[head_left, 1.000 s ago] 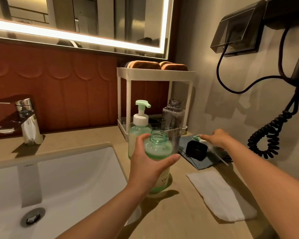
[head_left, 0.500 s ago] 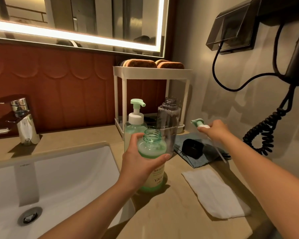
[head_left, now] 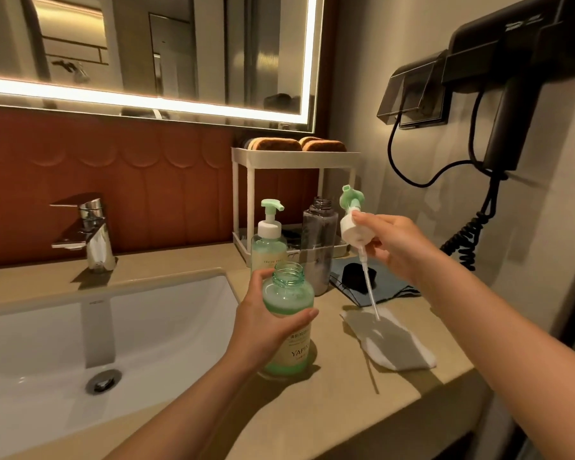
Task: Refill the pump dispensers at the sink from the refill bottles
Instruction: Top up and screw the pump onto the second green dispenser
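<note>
Your left hand (head_left: 263, 323) is gripping the open green bottle (head_left: 288, 322) standing on the counter (head_left: 193, 403) beside the sink (head_left: 80, 330). Your right hand (head_left: 395, 247) is holding the pump (head_left: 354, 224) in the air, its tube (head_left: 369, 287) pointing down over the white cloth (head_left: 392, 343).

Hotel-style bathroom: basin (head_left: 63, 327) with tap (head_left: 90, 234), backlit mirror (head_left: 166, 51), wall-mounted hairdryer (head_left: 512, 61), countertop (head_left: 395, 393).
</note>
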`<state>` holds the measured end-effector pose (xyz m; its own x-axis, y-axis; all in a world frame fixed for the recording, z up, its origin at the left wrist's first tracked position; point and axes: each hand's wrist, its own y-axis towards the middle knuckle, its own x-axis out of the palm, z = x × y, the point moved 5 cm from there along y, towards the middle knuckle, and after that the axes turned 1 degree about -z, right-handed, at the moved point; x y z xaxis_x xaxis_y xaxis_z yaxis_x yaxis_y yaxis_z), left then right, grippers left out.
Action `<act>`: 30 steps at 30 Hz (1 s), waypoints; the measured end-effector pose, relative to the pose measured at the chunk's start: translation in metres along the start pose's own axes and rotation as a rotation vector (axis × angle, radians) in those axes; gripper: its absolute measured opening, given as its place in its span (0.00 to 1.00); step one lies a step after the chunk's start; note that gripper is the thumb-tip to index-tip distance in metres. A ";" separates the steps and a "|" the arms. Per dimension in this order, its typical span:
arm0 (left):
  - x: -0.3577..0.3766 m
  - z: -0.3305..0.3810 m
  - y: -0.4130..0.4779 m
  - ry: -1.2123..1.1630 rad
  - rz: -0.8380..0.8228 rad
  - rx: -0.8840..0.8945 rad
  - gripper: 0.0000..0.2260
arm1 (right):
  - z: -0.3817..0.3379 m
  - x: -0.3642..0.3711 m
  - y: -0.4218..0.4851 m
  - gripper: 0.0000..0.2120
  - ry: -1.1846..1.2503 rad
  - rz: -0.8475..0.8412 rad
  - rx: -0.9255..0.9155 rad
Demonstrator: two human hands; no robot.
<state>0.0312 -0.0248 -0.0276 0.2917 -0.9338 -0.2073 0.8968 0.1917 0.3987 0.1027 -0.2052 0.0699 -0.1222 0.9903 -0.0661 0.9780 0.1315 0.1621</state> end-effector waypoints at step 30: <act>-0.004 -0.001 -0.036 -0.151 0.048 0.027 0.32 | -0.017 0.067 -0.080 0.16 -0.059 -0.053 -0.282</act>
<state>-0.0016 -0.0277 -0.0420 0.2785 -0.9590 -0.0520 0.8732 0.2304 0.4294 0.0134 -0.1485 0.0691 -0.1541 0.9784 -0.1375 0.8836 0.1988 0.4240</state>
